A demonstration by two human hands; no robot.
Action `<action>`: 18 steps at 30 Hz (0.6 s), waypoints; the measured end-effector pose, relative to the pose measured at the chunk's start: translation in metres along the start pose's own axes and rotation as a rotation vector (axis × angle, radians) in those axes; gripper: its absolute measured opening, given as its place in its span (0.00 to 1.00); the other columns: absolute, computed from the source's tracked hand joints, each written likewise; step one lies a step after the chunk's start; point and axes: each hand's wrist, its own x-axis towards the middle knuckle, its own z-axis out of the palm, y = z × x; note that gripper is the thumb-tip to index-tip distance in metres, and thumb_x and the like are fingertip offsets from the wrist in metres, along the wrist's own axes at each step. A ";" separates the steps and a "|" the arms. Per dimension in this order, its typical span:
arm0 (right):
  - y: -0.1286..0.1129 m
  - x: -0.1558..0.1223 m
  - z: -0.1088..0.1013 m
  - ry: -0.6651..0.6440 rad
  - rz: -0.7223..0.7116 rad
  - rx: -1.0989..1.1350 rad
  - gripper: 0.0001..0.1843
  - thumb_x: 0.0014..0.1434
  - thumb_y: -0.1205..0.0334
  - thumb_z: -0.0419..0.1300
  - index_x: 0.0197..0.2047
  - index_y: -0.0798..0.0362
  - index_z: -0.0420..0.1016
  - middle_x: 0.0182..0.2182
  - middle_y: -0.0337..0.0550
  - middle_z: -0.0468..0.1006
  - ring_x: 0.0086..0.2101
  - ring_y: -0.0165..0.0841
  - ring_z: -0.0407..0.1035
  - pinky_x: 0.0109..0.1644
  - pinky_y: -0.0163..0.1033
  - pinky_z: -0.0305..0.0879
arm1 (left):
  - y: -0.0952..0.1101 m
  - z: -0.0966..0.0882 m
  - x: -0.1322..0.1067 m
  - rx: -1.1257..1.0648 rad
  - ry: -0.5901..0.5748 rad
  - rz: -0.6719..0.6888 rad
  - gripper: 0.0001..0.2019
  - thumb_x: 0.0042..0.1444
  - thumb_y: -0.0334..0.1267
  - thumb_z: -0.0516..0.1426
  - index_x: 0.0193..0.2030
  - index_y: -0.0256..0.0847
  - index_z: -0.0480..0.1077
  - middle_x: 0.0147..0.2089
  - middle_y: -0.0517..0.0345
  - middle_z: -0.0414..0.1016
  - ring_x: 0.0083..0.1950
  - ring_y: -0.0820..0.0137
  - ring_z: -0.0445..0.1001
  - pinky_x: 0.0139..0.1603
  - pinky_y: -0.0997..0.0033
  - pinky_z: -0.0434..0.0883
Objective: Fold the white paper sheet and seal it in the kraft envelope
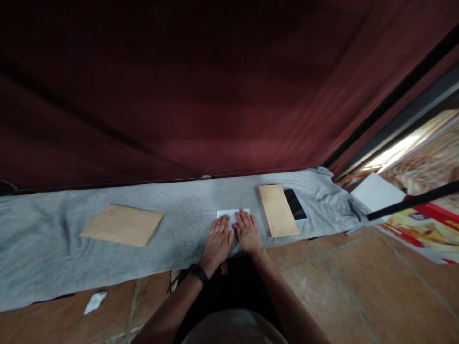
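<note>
Both my hands lie flat, fingers stretched out, side by side on a small white folded paper (229,213) on the grey cloth (53,239). My left hand (218,240) covers the paper's near left part and has a black band at the wrist. My right hand (247,231) presses its right part. Only the paper's far edge shows beyond my fingertips. A brown envelope (123,224) lies to the left, and a second brown envelope (278,209) to the right.
A dark phone (295,204) lies beside the right envelope. The cloth runs along a dark red curtain (215,95). A crumpled white scrap (95,302) sits on the tiled floor (358,286). A white sheet (376,192) and a colourful poster (423,229) are at right.
</note>
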 end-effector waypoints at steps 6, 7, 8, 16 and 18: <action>0.000 -0.002 0.001 0.004 0.029 -0.053 0.28 0.71 0.59 0.50 0.71 0.53 0.58 0.70 0.53 0.57 0.69 0.44 0.52 0.70 0.53 0.48 | 0.004 0.010 0.016 -0.015 0.009 -0.020 0.29 0.69 0.42 0.42 0.73 0.32 0.53 0.75 0.42 0.54 0.76 0.59 0.50 0.74 0.48 0.50; 0.000 -0.002 0.000 0.012 0.038 -0.060 0.28 0.71 0.59 0.50 0.71 0.53 0.59 0.71 0.54 0.56 0.69 0.44 0.52 0.70 0.53 0.48 | 0.002 0.012 0.016 -0.008 0.015 -0.036 0.29 0.69 0.43 0.43 0.73 0.30 0.52 0.75 0.41 0.53 0.76 0.58 0.50 0.74 0.48 0.50; 0.000 -0.002 0.000 0.022 0.049 -0.065 0.28 0.71 0.58 0.50 0.71 0.53 0.59 0.71 0.54 0.56 0.68 0.45 0.52 0.70 0.53 0.48 | 0.000 0.013 0.015 0.001 0.023 -0.054 0.30 0.69 0.43 0.43 0.73 0.29 0.52 0.75 0.39 0.53 0.76 0.57 0.50 0.74 0.48 0.51; 0.004 -0.007 0.003 0.112 0.128 -0.078 0.30 0.73 0.53 0.47 0.72 0.60 0.57 0.69 0.57 0.60 0.67 0.45 0.55 0.70 0.53 0.50 | -0.021 0.015 0.005 0.054 0.103 -0.131 0.33 0.67 0.46 0.45 0.72 0.25 0.53 0.73 0.36 0.56 0.75 0.54 0.53 0.73 0.49 0.55; 0.005 -0.007 0.001 0.106 0.135 -0.075 0.30 0.73 0.54 0.47 0.72 0.61 0.57 0.68 0.57 0.60 0.67 0.45 0.55 0.70 0.53 0.50 | -0.021 0.014 0.004 0.060 0.102 -0.134 0.33 0.67 0.46 0.45 0.72 0.24 0.53 0.73 0.35 0.56 0.75 0.54 0.53 0.73 0.49 0.54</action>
